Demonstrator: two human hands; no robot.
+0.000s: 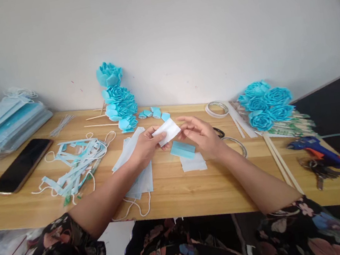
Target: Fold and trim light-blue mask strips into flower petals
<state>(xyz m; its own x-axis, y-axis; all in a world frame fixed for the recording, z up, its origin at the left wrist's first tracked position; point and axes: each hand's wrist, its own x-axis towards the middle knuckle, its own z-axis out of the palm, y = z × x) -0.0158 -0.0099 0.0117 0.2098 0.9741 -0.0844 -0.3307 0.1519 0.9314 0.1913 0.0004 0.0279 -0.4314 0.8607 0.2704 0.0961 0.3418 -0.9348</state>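
One white piece (170,129) is being pinched by left hand (147,146), likely for steadying, just beside right hand (205,136) (grip: can't tell).

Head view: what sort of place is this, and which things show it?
Probably a craft table against a wall, at home or in a small workshop. The blue artificial flowers, glue gun and stack of face masks suggest it.

Head camera — forward and down
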